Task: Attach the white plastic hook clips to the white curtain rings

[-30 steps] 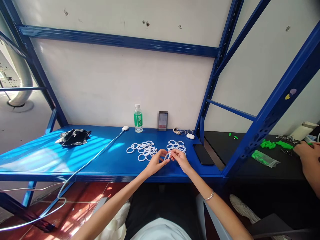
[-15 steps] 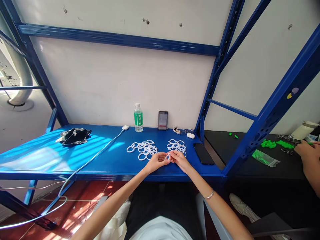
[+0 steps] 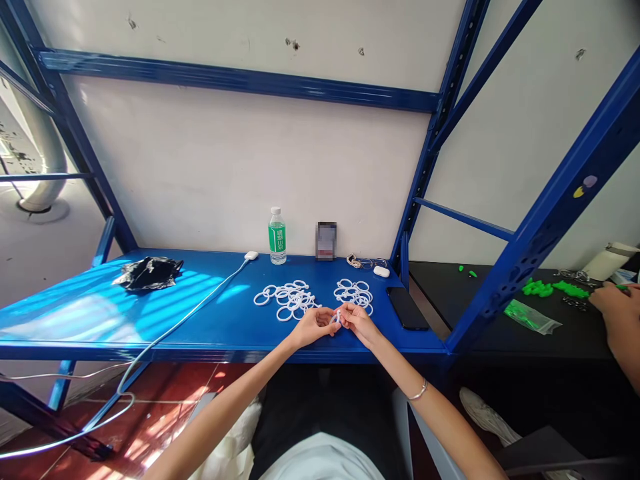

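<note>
Between my two hands, just above the front of the blue table (image 3: 210,327), is a small white ring (image 3: 337,318). My left hand (image 3: 314,325) pinches it from the left, thumb and fingers closed. From the right, my right hand (image 3: 356,320) grips it with the fingertips, which partly cover it. Behind my left hand lies a loose pile of white rings (image 3: 287,297). A smaller group of white rings (image 3: 354,290) rests behind my right hand.
A water bottle (image 3: 277,237), a blurred upright card (image 3: 326,241), glasses (image 3: 373,263) and a white case (image 3: 381,271) stand behind. A black phone (image 3: 407,308) lies right; a white cable (image 3: 185,307) and black plastic bag (image 3: 149,273) left. Another person's hand (image 3: 615,307) is far right, near green pieces (image 3: 537,288).
My fingers have shifted slightly around the white ring, which is tilted a little differently. Both piles and the other things on the table stay where they were.
</note>
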The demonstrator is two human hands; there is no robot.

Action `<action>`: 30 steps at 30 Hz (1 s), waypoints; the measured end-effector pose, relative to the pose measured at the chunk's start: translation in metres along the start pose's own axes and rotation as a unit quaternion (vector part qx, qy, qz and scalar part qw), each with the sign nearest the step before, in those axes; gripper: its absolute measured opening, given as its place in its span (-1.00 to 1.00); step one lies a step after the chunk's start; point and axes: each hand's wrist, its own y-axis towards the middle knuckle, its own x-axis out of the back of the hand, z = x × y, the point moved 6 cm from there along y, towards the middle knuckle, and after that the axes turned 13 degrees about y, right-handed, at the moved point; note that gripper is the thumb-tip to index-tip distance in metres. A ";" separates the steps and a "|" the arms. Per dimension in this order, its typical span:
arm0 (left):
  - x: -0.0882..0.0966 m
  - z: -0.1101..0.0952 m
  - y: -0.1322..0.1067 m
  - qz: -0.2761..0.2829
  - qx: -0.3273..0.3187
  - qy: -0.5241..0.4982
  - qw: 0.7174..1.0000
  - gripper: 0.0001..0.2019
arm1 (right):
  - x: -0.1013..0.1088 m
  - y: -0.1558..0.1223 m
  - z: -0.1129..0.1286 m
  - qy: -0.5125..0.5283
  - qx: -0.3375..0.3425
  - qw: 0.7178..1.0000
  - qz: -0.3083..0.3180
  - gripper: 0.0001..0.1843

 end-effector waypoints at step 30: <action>0.079 0.010 -0.001 -0.254 -0.039 0.548 0.796 -0.65 | 0.022 -0.004 0.038 -0.666 0.209 0.714 -0.054 -0.62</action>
